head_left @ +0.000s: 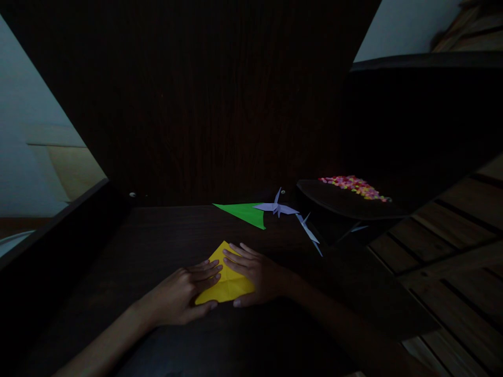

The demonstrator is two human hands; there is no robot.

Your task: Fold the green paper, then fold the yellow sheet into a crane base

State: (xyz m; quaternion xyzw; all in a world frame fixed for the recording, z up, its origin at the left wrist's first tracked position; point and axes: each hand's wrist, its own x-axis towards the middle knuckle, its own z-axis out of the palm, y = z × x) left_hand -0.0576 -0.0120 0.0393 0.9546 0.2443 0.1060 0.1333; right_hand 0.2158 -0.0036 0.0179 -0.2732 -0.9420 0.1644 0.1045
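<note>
A yellow folded paper (226,280) lies on the dark wooden table (157,246) in front of me. My left hand (184,294) rests on its left side, fingers stretched flat across the paper and thumb at its lower edge. My right hand (255,273) lies on its right side, fingers spread flat over the upper corner and thumb at the bottom edge. Both hands press the paper down on the table; neither is closed round it.
Behind the yellow paper lie a green paper triangle (245,212), a pale purple paper crane (277,208) and a thin pale folded piece (308,230). A dark tray (346,201) with several small colourful bits (353,186) stands at the right. A slatted wooden floor (451,241) lies beyond the table's right edge.
</note>
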